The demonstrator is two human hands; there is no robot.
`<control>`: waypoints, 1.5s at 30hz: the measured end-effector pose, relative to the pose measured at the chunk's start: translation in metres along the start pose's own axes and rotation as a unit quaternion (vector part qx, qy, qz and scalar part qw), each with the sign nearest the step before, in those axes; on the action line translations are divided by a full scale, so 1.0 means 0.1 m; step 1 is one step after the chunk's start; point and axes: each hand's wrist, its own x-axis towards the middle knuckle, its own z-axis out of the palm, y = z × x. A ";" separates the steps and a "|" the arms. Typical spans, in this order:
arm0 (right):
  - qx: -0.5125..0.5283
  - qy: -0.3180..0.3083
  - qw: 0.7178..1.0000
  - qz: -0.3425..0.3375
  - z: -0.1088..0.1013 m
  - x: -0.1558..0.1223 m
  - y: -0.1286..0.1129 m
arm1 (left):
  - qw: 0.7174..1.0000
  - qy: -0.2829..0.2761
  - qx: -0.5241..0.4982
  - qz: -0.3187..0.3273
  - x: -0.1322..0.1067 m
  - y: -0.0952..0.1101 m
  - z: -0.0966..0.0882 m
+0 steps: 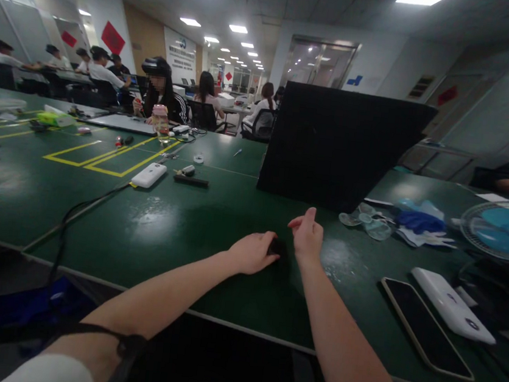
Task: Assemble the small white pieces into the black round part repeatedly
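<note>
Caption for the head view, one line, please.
Left hand grips a small black object on the green table; right hand hovers beside it.

No legible text, labels or numbers.

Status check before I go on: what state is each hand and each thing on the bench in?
Left hand: closed on a small black object, resting on the table.
Right hand: empty, fingers loosely curled, raised.
Black panel: standing on edge, tilted.
Smartphone: flat, screen dark.
White power bank: lying flat beside the smartphone.
Fan: lying flat; spinning or not, cannot tell.
</note>
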 end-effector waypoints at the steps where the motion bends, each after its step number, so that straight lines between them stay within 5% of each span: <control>1: 0.017 0.022 1.000 -0.002 0.01 0.01 0.01 | 1.000 0.001 0.002 0.018 0.00 0.07 0.04; 3: 0.042 0.048 0.998 -0.003 0.04 0.01 0.01 | 0.999 0.013 -0.005 0.042 -0.02 0.14 0.03; 6: 0.024 0.000 0.999 -0.027 0.05 -0.01 -0.03 | 0.995 0.078 -0.055 0.026 -0.10 0.07 -0.11; 9: -0.058 -0.114 0.986 -0.104 0.05 -0.08 -0.11 | 0.979 0.175 -0.086 -0.052 -0.26 -0.19 -0.34; 13: -0.141 -0.279 0.932 -0.186 0.10 -0.24 -0.27 | 0.946 0.289 -0.034 -0.145 -0.52 -0.65 -0.61; 16: -0.160 -0.336 0.911 -0.179 0.15 -0.33 -0.35 | 0.940 0.280 -0.026 -0.192 -0.64 -0.84 -0.73; 20: -0.176 -0.354 0.905 -0.160 0.19 -0.34 -0.36 | 0.950 0.246 -0.010 -0.189 -0.67 -0.83 -0.75; 35: -0.022 -0.243 0.970 -0.007 0.20 -0.14 -0.16 | 0.971 0.180 0.002 -0.160 -0.64 -0.70 -0.70; 45: -0.159 -0.401 0.898 -0.092 0.13 -0.27 -0.30 | 0.980 0.151 0.005 -0.129 -0.62 -0.79 -0.64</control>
